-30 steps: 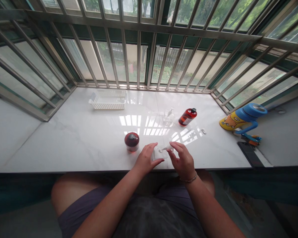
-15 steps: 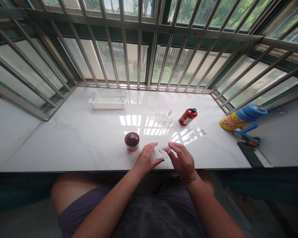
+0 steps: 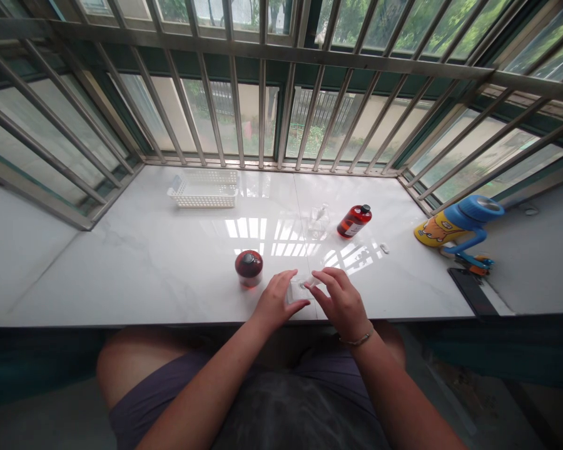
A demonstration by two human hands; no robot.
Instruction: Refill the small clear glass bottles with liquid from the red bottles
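Note:
Close to the table's front edge, a clear square bottle stands on the white surface. My left hand is closed around its left side, fingers behind and thumb in front. Between the thumb and fingers of my right hand is a small whitish pump head, held over the bottle's round mouth. Whether its tip is inside the mouth is too small to tell. Left of my left hand stands a dark red bottle with a black cap.
Behind my hands are another clear pump bottle and a red labelled bottle. A white perforated basket sits at the back left. On the right are a small white piece, a blue-and-yellow flask and a black phone. Metal window bars enclose the back.
My right hand has shifted slightly left with the pump head, bringing it over the clear bottle's mouth. The left hand stays in place on the bottle.

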